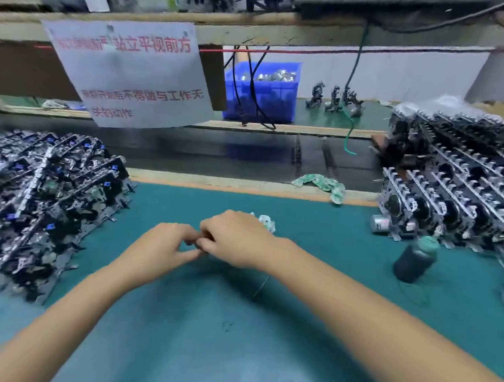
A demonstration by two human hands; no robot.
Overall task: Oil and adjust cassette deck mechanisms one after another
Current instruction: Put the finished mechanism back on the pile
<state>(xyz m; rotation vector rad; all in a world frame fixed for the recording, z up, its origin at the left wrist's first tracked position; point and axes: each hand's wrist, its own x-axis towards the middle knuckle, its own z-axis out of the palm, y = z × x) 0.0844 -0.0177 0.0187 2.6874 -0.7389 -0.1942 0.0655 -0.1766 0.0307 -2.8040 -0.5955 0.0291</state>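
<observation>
Head view looks down on a teal bench mat (192, 321) where the left hand (158, 251) and right hand (235, 238) meet near the middle, fingertips curled together, pinching something small and dark that is too blurred to name. A crumpled white rag (266, 221) lies just beyond the right hand. At right a dark bottle (416, 259) stands tilted beside rows of cassette mechanisms (456, 189); a looser heap of mechanisms (45, 203) fills the left. Farther off, a green patterned cloth (322, 184) lies on the bench's wooden edge by a dark conveyor belt (215, 152). Beyond it, a blue bin (270, 96) and a hanging paper notice (132, 72).
</observation>
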